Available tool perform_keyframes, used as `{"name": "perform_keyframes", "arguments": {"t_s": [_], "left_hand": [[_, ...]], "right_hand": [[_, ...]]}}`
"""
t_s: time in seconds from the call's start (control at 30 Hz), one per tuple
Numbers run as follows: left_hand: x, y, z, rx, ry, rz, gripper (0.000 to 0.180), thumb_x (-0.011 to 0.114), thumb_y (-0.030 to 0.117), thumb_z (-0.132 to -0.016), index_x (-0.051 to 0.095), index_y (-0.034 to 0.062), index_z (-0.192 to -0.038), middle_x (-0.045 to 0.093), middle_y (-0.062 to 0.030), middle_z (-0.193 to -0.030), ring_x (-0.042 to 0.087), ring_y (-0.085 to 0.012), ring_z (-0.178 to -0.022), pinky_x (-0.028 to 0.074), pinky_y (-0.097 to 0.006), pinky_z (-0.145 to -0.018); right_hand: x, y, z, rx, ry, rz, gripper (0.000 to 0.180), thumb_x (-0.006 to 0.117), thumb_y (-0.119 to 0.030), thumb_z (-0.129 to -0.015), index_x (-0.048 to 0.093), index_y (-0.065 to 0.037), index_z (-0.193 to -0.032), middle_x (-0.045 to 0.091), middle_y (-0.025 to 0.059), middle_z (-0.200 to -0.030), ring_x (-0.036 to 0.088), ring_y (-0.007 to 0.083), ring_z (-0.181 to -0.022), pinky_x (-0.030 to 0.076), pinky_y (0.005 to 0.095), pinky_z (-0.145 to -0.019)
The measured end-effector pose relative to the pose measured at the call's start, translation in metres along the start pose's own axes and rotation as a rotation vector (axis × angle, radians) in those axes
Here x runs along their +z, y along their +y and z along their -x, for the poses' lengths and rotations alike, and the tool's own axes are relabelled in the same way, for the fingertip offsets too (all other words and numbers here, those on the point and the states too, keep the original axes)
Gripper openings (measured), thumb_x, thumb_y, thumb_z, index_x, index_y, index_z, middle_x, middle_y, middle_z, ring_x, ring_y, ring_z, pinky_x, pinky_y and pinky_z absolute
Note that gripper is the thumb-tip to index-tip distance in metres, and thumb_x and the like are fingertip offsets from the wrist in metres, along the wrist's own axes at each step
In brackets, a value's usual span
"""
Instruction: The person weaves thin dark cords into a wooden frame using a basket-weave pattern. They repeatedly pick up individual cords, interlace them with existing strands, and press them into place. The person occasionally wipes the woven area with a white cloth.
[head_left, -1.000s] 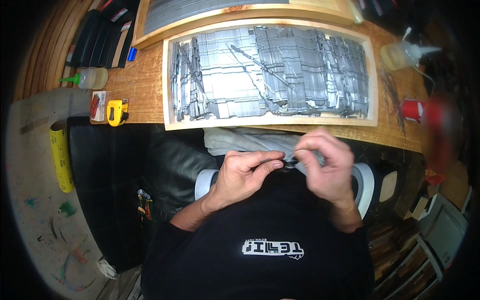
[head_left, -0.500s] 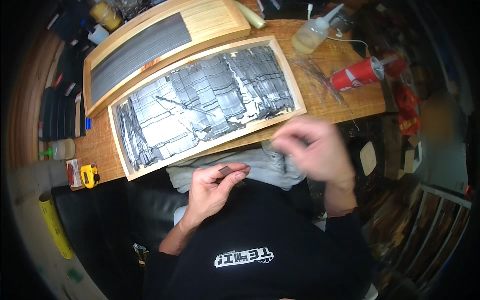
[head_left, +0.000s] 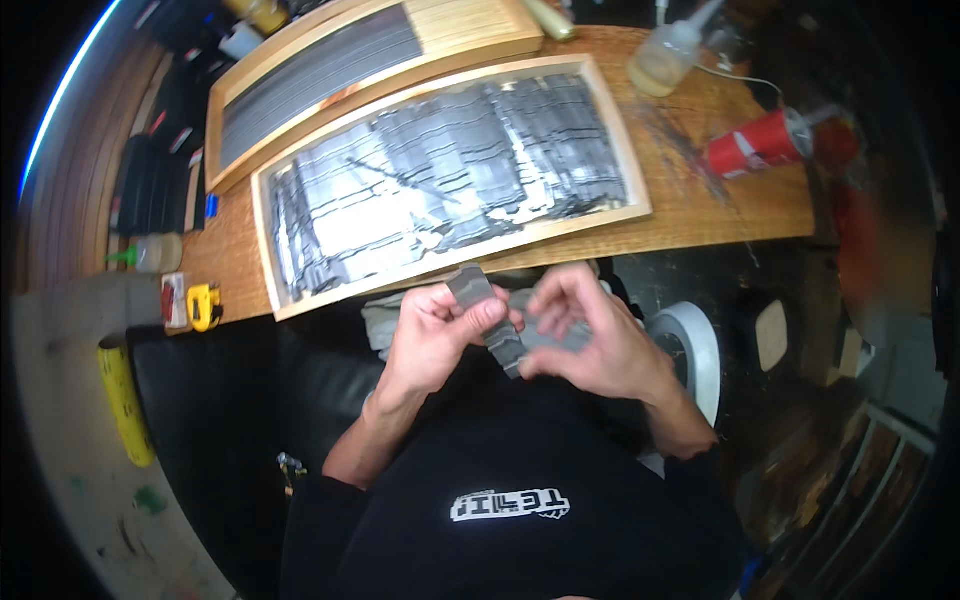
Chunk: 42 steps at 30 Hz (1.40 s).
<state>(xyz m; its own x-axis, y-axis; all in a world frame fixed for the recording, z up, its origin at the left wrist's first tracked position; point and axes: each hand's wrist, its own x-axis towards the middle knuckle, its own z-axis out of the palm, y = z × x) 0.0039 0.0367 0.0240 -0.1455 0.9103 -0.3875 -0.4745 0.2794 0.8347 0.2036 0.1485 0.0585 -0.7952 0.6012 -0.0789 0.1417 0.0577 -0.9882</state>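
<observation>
My left hand (head_left: 428,335) pinches a thin dark grey strip (head_left: 505,345) between thumb and fingers, above my lap. The strip slants down toward the right, its upper end broad and flat and its lower part marked with wavy lines. My right hand (head_left: 595,340) is just to the right with thumb and fingers spread; its thumb tip is close to the strip's lower end, and I cannot tell if they touch. Beyond both hands, a shallow wooden tray (head_left: 450,249) on the table holds many similar grey strips in overlapping rows.
Behind the tray lies a second wooden frame (head_left: 480,30) with grey strips. A squeeze bottle (head_left: 660,65) and a red can (head_left: 755,145) occupy the table's right side. At left are a yellow tape measure (head_left: 204,307) and a small bottle (head_left: 158,253). Grey cloth (head_left: 380,325) lies under my hands.
My right hand has come down and left toward my left hand, its fingers now spread. The strip in my left hand has turned to show its flat face. The whole view has shifted slightly.
</observation>
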Motion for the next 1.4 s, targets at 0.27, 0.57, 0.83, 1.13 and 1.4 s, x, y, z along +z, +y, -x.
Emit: {"name": "perform_keyframes", "arguments": {"t_s": [0.27, 0.57, 0.83, 1.13, 1.4], "left_hand": [[-0.006, -0.007, 0.001, -0.175, -0.043, 0.335, 0.022, 0.064, 0.018, -0.105, 0.069, 0.0008, -0.118, 0.076, -0.0162, -0.107, 0.076, -0.0305, -0.101, 0.065, -0.041, -0.085], [0.007, -0.009, -0.001, -0.096, -0.055, 0.207, 0.021, 0.070, 0.015, -0.101, 0.071, 0.0006, -0.116, 0.077, -0.0162, -0.104, 0.077, -0.0298, -0.098, 0.066, -0.039, -0.079], [0.043, -0.022, -0.020, 0.114, -0.155, 0.012, 0.015, 0.070, 0.010, -0.102, 0.073, -0.0032, -0.107, 0.077, -0.0094, -0.094, 0.071, -0.0141, -0.089, 0.058, -0.030, -0.083], [0.017, -0.017, -0.021, 0.185, -0.478, -0.308, 0.090, 0.087, 0.026, -0.088, 0.038, -0.0015, -0.158, 0.061, -0.0202, -0.145, 0.060, -0.0260, -0.134, 0.046, -0.042, -0.115], [0.028, -0.054, -0.043, -0.083, -0.229, -0.090, 0.041, 0.072, 0.015, -0.101, 0.062, -0.0019, -0.137, 0.073, -0.0136, -0.125, 0.071, -0.0160, -0.106, 0.058, -0.029, -0.089]], "right_hand": [[0.000, 0.034, 0.028, -0.200, -0.286, 0.055, 0.033, 0.084, 0.001, -0.082, 0.078, -0.002, -0.114, 0.078, 0.0144, -0.100, 0.077, 0.0231, -0.084, 0.061, 0.0297, -0.074], [0.016, 0.058, 0.043, -0.155, -0.199, -0.037, 0.027, 0.079, 0.007, -0.083, 0.079, -0.002, -0.108, 0.078, 0.0124, -0.088, 0.078, 0.0226, -0.080, 0.060, 0.0299, -0.071], [0.012, 0.075, 0.057, 0.021, -0.006, -0.059, 0.019, 0.074, 0.009, -0.083, 0.081, 0.000, -0.098, 0.079, 0.0129, -0.088, 0.078, 0.0220, -0.080, 0.062, 0.0307, -0.073], [0.014, 0.075, 0.070, -0.228, 0.301, 0.029, 0.010, 0.075, 0.008, -0.087, 0.079, 0.004, -0.095, 0.079, 0.0162, -0.091, 0.078, 0.0224, -0.082, 0.064, 0.0315, -0.077], [0.017, 0.103, 0.073, 0.241, 0.207, -0.290, 0.009, 0.071, 0.003, -0.096, 0.077, 0.006, -0.102, 0.078, 0.0146, -0.093, 0.076, 0.0178, -0.084, 0.064, 0.0281, -0.076]]}}
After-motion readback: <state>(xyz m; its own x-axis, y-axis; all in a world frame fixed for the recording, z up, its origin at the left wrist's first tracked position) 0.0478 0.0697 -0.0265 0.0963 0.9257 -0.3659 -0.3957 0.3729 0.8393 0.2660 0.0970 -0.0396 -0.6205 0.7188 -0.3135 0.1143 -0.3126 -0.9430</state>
